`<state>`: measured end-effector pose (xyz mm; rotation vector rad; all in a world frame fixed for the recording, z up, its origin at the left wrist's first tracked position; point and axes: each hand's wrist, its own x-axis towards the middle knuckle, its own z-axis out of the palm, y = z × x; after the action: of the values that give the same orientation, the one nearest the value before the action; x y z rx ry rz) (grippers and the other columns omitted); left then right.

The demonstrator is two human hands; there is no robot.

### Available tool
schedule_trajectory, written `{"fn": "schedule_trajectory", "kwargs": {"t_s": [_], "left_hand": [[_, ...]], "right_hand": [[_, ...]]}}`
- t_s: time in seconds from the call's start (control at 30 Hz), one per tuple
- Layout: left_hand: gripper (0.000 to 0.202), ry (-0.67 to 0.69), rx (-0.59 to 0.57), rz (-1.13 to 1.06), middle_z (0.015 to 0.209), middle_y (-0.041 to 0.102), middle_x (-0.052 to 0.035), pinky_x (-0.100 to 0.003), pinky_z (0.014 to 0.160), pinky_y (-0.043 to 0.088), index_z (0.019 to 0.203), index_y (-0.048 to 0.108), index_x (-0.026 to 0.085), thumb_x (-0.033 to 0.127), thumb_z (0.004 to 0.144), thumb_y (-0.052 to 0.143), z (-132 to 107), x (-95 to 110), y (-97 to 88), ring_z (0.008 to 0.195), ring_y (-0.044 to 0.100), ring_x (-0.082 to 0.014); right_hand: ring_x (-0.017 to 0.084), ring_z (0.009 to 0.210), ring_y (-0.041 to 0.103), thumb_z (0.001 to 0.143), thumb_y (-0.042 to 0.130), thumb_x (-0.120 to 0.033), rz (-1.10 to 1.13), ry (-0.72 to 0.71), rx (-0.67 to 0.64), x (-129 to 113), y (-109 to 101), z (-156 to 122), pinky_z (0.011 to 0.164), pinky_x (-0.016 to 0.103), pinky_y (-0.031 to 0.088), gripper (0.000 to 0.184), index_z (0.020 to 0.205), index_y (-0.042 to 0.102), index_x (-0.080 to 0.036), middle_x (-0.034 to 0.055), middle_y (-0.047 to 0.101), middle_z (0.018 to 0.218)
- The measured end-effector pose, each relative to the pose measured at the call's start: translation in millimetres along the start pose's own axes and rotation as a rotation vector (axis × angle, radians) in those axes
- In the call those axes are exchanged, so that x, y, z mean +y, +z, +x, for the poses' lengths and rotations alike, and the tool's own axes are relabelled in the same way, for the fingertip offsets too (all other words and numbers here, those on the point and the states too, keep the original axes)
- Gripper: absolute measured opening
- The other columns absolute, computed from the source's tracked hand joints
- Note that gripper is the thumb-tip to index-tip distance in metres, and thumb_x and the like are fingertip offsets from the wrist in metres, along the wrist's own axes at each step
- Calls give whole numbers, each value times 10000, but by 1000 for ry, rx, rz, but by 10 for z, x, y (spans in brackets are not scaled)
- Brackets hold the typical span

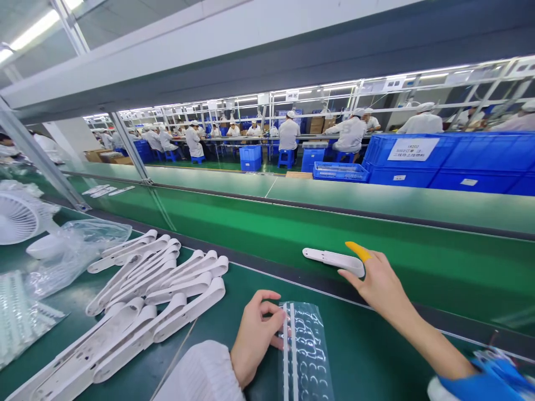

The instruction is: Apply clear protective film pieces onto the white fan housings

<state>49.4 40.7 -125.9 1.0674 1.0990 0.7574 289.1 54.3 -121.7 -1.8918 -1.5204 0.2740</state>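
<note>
My left hand (259, 334) is closed at the upper left edge of a clear plastic sheet (309, 356), pinching it between thumb and fingers. Curved clear pieces and white strips show on the sheet. Over the green conveyor belt, my right hand (378, 281) has its thumb and forefinger spread, with a yellow finger cot on the forefinger. Between them is the rounded end of a long white plastic arm (330, 258), which seems to lie on the belt; whether the hand touches it is unclear. Many similar white plastic arms (167, 284) are piled to the left.
At far left are a white fan grille (19, 217), clear plastic bags (79, 245) and a stack of clear sheets (20, 312). The green belt (234, 234) runs behind the bench. Blue crates (455, 161) stand beyond it, with seated workers farther back. A shelf beam (209, 55) hangs overhead.
</note>
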Motion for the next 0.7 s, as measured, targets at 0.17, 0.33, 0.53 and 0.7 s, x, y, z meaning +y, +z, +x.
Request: {"fn": "schedule_trajectory", "kwargs": {"t_s": [0.17, 0.33, 0.53, 0.7], "left_hand": [[372, -2, 45, -74, 657, 495, 46, -248, 465, 523, 976, 399, 158, 270, 668, 573, -17, 17, 15, 607, 507, -104], [351, -68, 23, -219, 640, 536, 30, -242, 462, 511, 966, 418, 151, 275, 678, 576, -66, 17, 43, 617, 567, -128], [463, -205, -170, -124, 528, 565, 0, -197, 420, 443, 648, 493, 119, 464, 457, 736, -184, -72, 123, 473, 562, -110], [514, -187, -175, -102, 502, 553, 16, -206, 414, 441, 651, 550, 111, 526, 423, 748, -194, -152, 117, 438, 530, -95]], "right_hand": [[154, 720, 592, 733, 474, -482, 472, 152, -290, -336, 274, -771, 609, 276, 470, 325, 832, 518, -176, 62, 634, 853], [98, 531, 540, 588, 688, -408, 955, 381, -401, -322, 470, -1099, 549, 238, 423, 358, 621, 414, -180, -4, 590, 633], [120, 607, 558, 630, 680, -450, 968, 342, -364, -226, 386, -964, 597, 258, 438, 338, 645, 505, -161, 19, 598, 686], [149, 630, 570, 697, 579, -445, 671, 222, -211, -213, 384, -971, 581, 288, 480, 285, 750, 547, -167, 55, 607, 764]]}}
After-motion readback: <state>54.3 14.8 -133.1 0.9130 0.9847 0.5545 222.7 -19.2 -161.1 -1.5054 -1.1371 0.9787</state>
